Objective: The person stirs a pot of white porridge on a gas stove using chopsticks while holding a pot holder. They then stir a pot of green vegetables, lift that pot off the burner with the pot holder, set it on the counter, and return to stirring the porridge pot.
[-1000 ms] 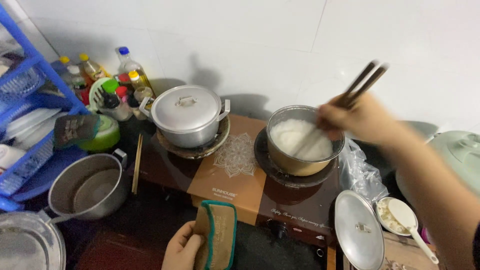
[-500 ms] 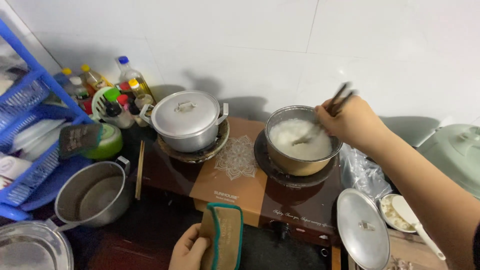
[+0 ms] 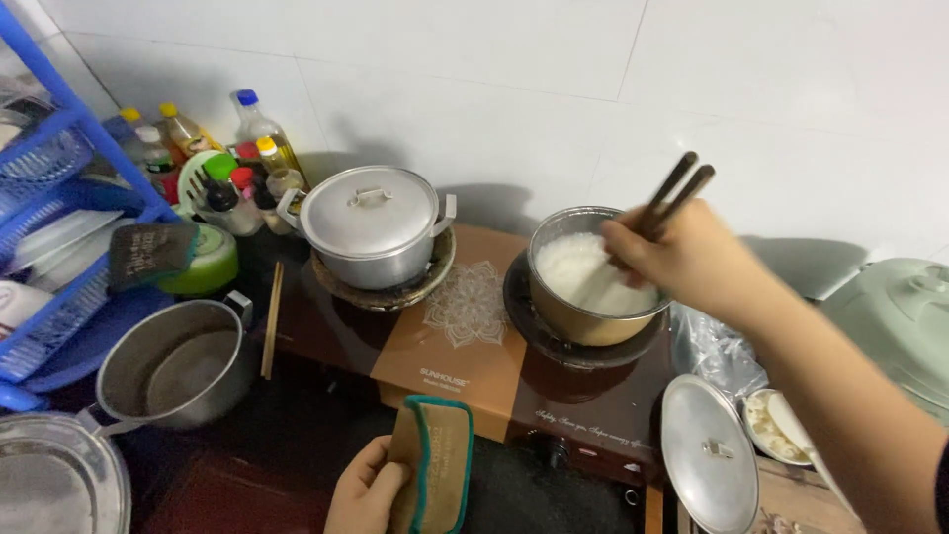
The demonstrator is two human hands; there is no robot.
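Capped bottles (image 3: 252, 133) beside blue rack (image 3: 74, 148)

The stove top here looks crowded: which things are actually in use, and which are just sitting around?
In use:
right hand holding dark chopsticks
open pot of white rice
left hand gripping a pot holder

Lying about:
lidded pot
loose lid
empty saucepan
bottles
blue rack
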